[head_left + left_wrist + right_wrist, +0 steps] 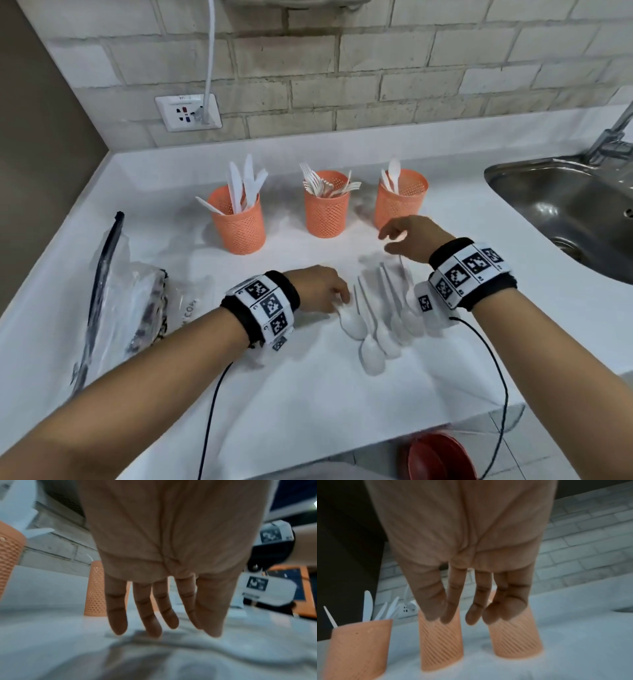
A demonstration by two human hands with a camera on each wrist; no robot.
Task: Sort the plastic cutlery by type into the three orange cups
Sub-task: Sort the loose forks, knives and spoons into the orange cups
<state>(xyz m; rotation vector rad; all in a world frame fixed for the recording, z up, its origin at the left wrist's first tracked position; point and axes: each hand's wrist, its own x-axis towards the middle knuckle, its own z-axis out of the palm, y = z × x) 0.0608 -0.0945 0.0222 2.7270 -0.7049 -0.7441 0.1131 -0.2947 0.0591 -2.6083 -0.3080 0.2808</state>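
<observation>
Three orange mesh cups stand in a row at the back of the white counter: the left cup (239,222) holds knives, the middle cup (327,212) forks, the right cup (399,202) spoons. Several white plastic spoons (376,325) lie side by side in front of them, bowls toward me. My left hand (340,299) reaches down with straight fingers (150,622) at the leftmost spoon (351,322), touching the counter there. My right hand (388,240) hovers over the far ends of the spoon handles, its fingers (450,608) relaxed and holding nothing, just before the right cup (517,635).
A clear zip bag (113,291) lies on the counter's left side. A steel sink (565,205) with a tap (613,137) is set in at the right. A wall socket (187,112) with a white cord sits behind the cups. A red bowl (438,455) shows below the counter's front edge.
</observation>
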